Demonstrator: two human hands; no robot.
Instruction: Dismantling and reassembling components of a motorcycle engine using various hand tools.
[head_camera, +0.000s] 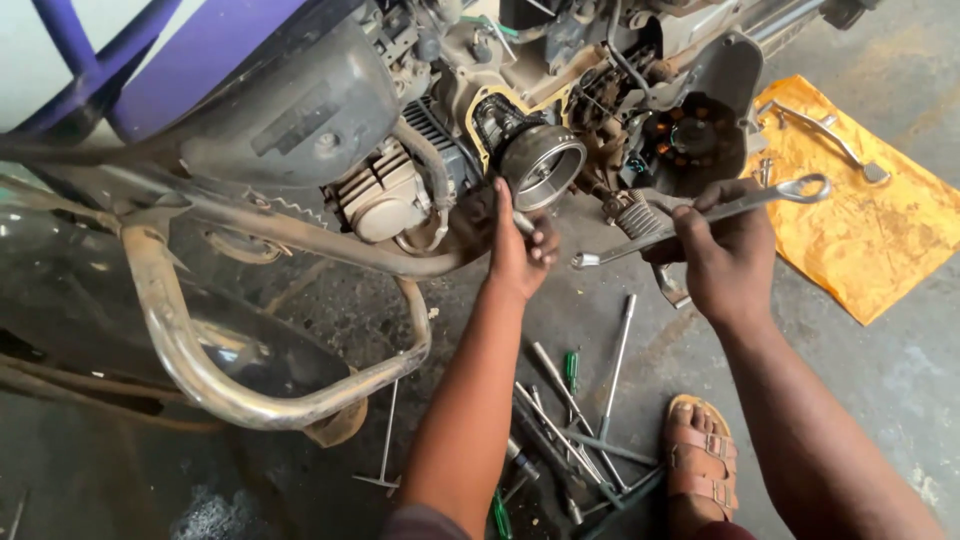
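L hand (517, 247): fingers closed on small part below round rotor (541, 165) of motorcycle engine. R hand (722, 255): fingers gripped around ring spanner (700, 215), held just beside engine w/ tools (575, 420) on floor

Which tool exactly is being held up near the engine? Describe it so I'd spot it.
Start at the motorcycle engine, then drop to the right hand in front of it. It grips a long silver spanner; unlike the tools scattered on the floor, it is lifted and has ring ends.
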